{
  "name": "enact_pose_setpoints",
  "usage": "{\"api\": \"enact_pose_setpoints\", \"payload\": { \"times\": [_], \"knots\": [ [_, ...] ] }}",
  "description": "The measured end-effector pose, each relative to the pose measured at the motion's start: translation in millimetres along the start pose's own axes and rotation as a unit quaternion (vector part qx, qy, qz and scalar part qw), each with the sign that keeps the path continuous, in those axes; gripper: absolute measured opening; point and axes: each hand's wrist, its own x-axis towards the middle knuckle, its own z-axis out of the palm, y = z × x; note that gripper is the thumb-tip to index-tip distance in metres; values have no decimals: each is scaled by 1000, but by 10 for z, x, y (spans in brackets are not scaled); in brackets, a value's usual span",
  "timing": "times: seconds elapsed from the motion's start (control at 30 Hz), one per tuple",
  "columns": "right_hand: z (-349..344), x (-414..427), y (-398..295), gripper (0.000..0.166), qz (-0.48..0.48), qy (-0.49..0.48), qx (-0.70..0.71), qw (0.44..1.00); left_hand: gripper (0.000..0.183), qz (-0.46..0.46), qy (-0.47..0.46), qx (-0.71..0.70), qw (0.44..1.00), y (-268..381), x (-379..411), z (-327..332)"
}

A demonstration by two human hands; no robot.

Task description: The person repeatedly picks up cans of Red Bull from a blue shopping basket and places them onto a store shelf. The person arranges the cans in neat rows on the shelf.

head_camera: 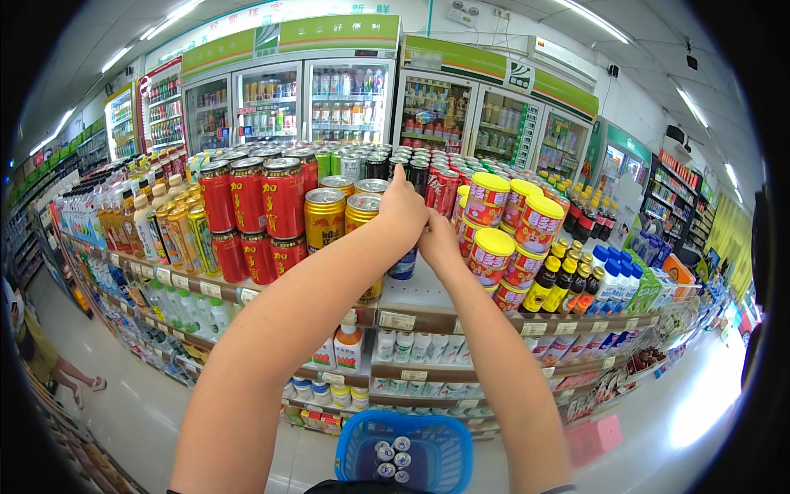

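Observation:
Both of my arms reach forward over the top shelf of a drinks display. My left hand point(404, 202) is at the dark cans point(418, 176), one finger raised in front of them. Close against its wrist side is my right hand point(438, 231), lower and slightly to the right. Their fingers are mostly hidden, so whatever they grip does not show. Just below them a blue can point(404, 265) stands on the shelf, its top covered by my hands. Gold Red Bull cans point(324, 216) stand to the left, and pink tins with yellow lids point(489, 253) are stacked to the right.
Red cans point(284, 191) rise in two layers at the left. Small brown bottles point(543, 281) line the shelf's right part. Below me, a blue plastic basket point(345, 444) holds several cans point(402, 459). A person's legs point(68, 373) show at far left. Glass-door fridges point(349, 99) line the back.

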Motion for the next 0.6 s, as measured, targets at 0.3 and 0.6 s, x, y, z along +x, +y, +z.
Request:
{"api": "enact_pose_setpoints", "payload": {
  "times": [0.3, 0.6],
  "knots": [
    [-142, -42, -87, 27, -28, -6, -33, 999, 20, 21, 71, 22, 997, 57, -60, -1],
    [-667, -1267, -733, 43, -115, -25, 48, 992, 26, 42, 277, -126, 951, 427, -1284, -165]
  ]
}}
